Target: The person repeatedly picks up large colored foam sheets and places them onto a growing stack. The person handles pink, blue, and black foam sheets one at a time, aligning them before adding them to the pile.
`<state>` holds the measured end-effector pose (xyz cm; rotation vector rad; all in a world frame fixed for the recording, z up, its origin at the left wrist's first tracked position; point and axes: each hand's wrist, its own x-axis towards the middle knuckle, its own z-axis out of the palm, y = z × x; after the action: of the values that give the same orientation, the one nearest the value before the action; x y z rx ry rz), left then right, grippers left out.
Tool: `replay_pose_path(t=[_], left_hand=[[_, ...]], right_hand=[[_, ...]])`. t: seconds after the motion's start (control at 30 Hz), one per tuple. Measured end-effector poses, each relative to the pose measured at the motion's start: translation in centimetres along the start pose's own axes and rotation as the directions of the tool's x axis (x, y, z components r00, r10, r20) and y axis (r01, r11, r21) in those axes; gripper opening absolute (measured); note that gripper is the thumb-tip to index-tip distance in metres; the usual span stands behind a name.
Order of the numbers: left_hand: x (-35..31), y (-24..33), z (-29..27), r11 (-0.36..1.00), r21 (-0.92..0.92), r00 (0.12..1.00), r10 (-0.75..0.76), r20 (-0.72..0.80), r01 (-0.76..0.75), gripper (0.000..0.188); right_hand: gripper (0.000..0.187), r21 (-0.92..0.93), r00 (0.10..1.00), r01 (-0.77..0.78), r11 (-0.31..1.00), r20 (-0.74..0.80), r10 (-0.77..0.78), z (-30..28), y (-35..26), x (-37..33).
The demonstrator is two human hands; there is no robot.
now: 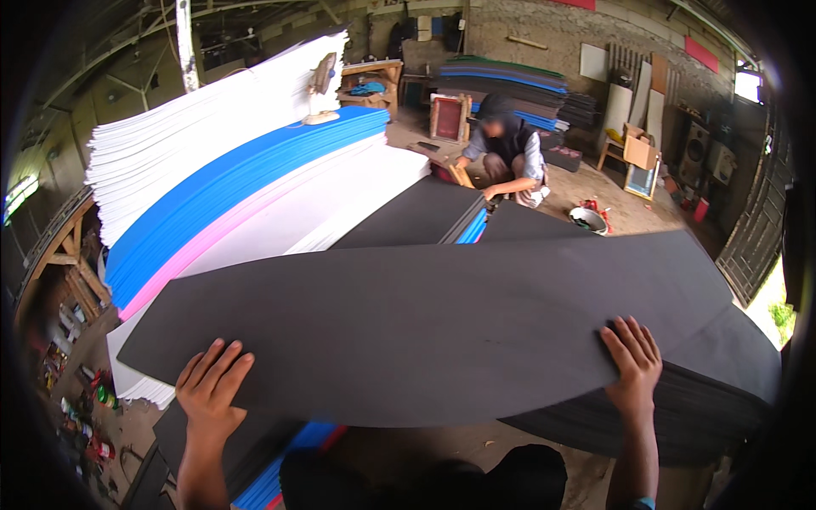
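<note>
Workshop, head view: rough wall (544,25) behind; bare floor (642,219); white stack (183,136) and blue stack (255,189) of sheets at left; co-worker (512,149) squatting beyond.
Black sheet: broad, matt, lying across the foreground in front of the person; right end over other dark sheets (654,421).
Left hand (212,389): palm down at the near left edge, fingers spread on the top face, not clenched.
Right hand (633,367): fingers extended over the near right edge, not clenched; cannot tell whether the thumb presses from below.
Weight: probably light for its size, if foam as it looks.
Stiffness: likely soft and flexible; wide spans would sag.
Surface: appears dry, not slippery; edges and corners may dent or tear under a hard pinch.
Hold: two well-separated points on the near edge, flat fingers above, thumbs beneath, seems best.
</note>
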<state>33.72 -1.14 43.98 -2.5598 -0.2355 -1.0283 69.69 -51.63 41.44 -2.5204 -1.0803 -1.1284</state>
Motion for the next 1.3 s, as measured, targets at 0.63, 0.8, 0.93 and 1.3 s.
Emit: replay_pose_path(t=[0.63, 0.8, 0.93, 1.3], left_hand=[[-28.1, 0.7, -11.6, 0.766, 0.449, 0.836, -0.544, 0.07, 0.46, 0.06], [-32.0, 2.0, -11.4, 0.717, 0.485, 0.787, -0.61, 0.089, 0.501, 0.062], [-33.9, 4.0, -5.8, 0.729, 0.443, 0.766, -0.629, 0.132, 0.522, 0.054], [-30.7, 5.8, 2.0, 0.666, 0.415, 0.629, -0.738, 0.244, 0.62, 0.052]], right_hand=[[0.045, 0.299, 0.762, 0.594, 0.747, -0.506, -0.403, 16.8, -23.9, 15.8], [0.043, 0.327, 0.729, 0.655, 0.681, -0.511, -0.455, 22.7, -28.0, 14.5], [0.053, 0.445, 0.785, 0.619, 0.647, -0.325, -0.527, 29.9, -31.3, 11.2], [0.065, 0.3, 0.879, 0.36, 0.883, 0.207, -0.429, 36.1, -31.2, 10.6]])
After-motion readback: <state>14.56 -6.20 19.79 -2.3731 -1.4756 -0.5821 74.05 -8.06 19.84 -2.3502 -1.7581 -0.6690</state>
